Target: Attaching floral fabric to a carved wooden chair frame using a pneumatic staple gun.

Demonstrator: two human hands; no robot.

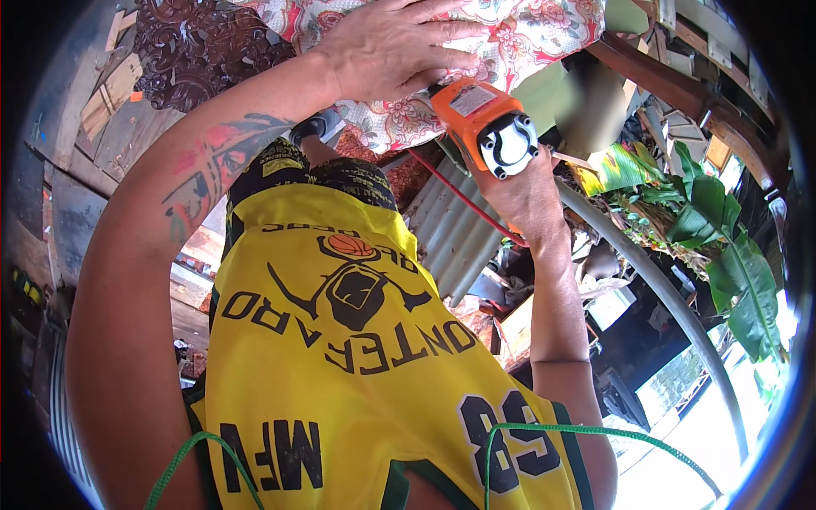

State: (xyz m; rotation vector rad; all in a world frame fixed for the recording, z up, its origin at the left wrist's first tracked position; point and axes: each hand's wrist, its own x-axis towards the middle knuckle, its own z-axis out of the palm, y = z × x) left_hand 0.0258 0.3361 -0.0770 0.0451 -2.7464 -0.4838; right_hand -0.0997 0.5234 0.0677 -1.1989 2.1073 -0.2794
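My left hand (406,53) lies with fingers spread on cream floral fabric (518,34) at the top of the head view. My right hand (518,191) grips an orange pneumatic stapler (472,115) with a silver-and-black cap facing me; most of its grip is hidden by my hand. The tool's front end is at the fabric, just below and right of my left fingers; whether it touches cannot be told. A red hose (455,189) runs by the tool. A dark carved wooden piece (191,64) adjoins the fabric on the left.
My feet and legs are below the fabric. A corrugated sheet (446,242) lies below the tool. A curved grey pipe (646,293), leafy plants (710,212) and scrap wood (115,85) surround the work. A blurred shape (595,102) sits right of the tool.
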